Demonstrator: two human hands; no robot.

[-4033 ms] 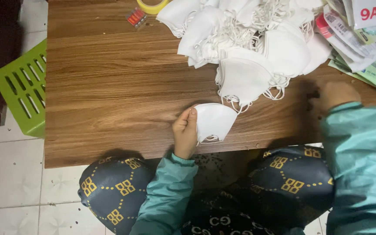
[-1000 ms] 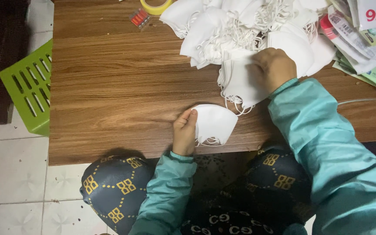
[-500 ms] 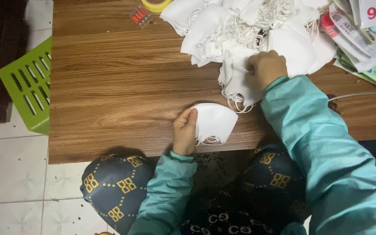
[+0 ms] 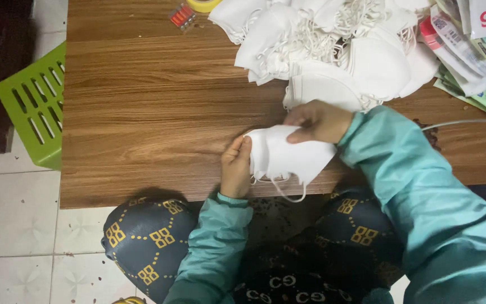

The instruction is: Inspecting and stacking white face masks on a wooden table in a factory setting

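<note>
Here, each part is listed as it is seen from the head view.

Left hand (image 4: 236, 168): it is laid at the near edge of the table (image 4: 142, 112), with the fingers closed on the left end of a white mask (image 4: 288, 155); the fingertips are tucked against the cloth and only partly seen.

Right hand (image 4: 319, 120): it is pressed on the top of the same mask, fingers curled down over its upper edge; the thumb is hidden under the hand, so the exact grip cannot be told.

Mask: it is held between the two hands, just off the table's near edge; an ear loop (image 4: 288, 194) is seen hanging below the fingers. Whether one mask or a few stacked ones are gripped cannot be made out.

Pile of masks (image 4: 333, 45): it is heaped just beyond the right fingers; its far side is cut off by the top edge, and the tangled loops are hard to separate.

Packets (image 4: 468, 50): they are stacked to the right of the pile and cut off at the corner.

Tape roll (image 4: 202, 4): only a yellow sliver is shown, far beyond the left fingers.

Small red item (image 4: 182, 15): it is seen beside the tape, too small to identify.

Green crate (image 4: 32, 107): it is placed on the floor, well left of the left fingers, partly hidden by the table.
</note>
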